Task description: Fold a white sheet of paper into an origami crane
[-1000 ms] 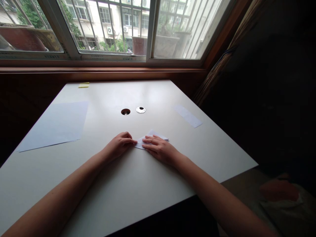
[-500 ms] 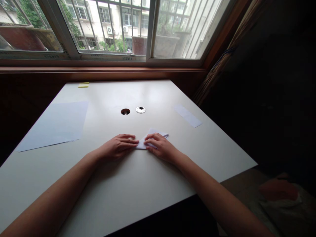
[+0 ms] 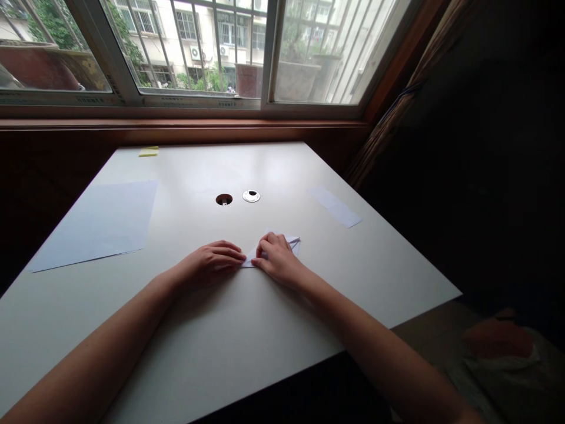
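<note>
A small folded piece of white paper (image 3: 293, 242) lies on the white table (image 3: 247, 330), just in front of me. My right hand (image 3: 276, 259) rests on it with the fingers curled and pinching at its folded edge. My left hand (image 3: 215, 260) lies flat beside it, fingers stretched out, the fingertips pressing the paper's left tip. Most of the paper is hidden under my right hand.
A large white sheet (image 3: 99, 224) lies at the left of the table. A narrow paper strip (image 3: 335, 207) lies at the right. A round cable hole (image 3: 224, 199) and its loose cap (image 3: 251, 196) sit mid-table. Yellow sticky notes (image 3: 148, 152) lie at the far edge under the window.
My right hand has gone from lying flat on the paper to curled with the fingers drawn in at the fold. My left hand has stretched flatter and slid slightly right.
</note>
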{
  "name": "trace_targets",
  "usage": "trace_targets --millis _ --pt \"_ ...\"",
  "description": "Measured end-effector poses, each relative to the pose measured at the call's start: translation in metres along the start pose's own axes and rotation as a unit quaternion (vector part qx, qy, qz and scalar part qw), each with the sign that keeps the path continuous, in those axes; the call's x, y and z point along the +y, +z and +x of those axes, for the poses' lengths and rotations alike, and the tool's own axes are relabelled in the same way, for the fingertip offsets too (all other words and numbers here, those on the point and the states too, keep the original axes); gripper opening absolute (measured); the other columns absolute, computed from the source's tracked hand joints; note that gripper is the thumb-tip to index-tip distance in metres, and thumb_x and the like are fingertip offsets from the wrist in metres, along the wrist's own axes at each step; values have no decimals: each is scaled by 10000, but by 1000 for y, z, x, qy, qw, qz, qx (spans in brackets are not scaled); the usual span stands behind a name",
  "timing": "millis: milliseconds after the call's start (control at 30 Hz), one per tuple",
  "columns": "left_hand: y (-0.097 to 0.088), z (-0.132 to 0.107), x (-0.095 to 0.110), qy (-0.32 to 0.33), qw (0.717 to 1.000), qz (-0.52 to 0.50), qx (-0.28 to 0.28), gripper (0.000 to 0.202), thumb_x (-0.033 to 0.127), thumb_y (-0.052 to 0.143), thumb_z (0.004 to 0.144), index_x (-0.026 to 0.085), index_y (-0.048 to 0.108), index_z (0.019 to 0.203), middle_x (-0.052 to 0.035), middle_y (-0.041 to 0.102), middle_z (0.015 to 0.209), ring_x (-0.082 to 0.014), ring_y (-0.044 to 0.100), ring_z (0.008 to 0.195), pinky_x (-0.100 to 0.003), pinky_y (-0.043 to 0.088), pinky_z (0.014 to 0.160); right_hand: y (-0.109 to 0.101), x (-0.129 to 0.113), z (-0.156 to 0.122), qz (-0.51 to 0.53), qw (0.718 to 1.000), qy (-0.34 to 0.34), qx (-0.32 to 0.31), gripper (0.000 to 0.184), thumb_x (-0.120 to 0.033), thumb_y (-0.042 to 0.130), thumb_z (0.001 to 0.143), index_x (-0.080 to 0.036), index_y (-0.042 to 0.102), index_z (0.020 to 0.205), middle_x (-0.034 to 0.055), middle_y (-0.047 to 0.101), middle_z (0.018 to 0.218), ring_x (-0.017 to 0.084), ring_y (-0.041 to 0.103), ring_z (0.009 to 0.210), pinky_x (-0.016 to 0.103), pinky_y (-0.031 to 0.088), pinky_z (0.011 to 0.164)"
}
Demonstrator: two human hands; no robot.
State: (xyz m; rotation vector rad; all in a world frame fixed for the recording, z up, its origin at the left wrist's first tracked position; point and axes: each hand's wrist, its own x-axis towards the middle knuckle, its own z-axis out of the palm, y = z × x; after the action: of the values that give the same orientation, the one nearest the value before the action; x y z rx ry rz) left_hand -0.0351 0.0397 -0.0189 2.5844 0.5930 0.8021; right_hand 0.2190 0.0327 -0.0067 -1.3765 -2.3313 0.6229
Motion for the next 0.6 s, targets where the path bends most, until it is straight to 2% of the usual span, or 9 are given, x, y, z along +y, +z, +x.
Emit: trace_targets --millis 233,467,600 --pt "-4 2 4 8 999 -35 -2 266 222 607 942 228 702 1191 -100 742 1114 -211 664 1125 -335 579 949 4 0 2 9 1000 20 1 127 -320 675 886 -234 588 850 32 552 1103 239 442 1095 434 390 1003" --pt "-9 0 4 -7 999 -23 -47 370 172 496 975 234 610 1322 -108 690 1230 -214 636 1175 -350 545 991 6 0 1 -2 1000 10 9 123 -316 671 891 -239 582 857 42 554 1113 256 443 1092 463 404 998" --pt "-8 -1 1 25 998 -4 -64 415 133 475 968 270 602 1339 -98 681 1247 -213 608 1220 -364 519 1023 6 0 1 -3 1000 11 7 113 -309 665 894 -238 583 860 44 553 1109 253 443 1090 464 407 998"
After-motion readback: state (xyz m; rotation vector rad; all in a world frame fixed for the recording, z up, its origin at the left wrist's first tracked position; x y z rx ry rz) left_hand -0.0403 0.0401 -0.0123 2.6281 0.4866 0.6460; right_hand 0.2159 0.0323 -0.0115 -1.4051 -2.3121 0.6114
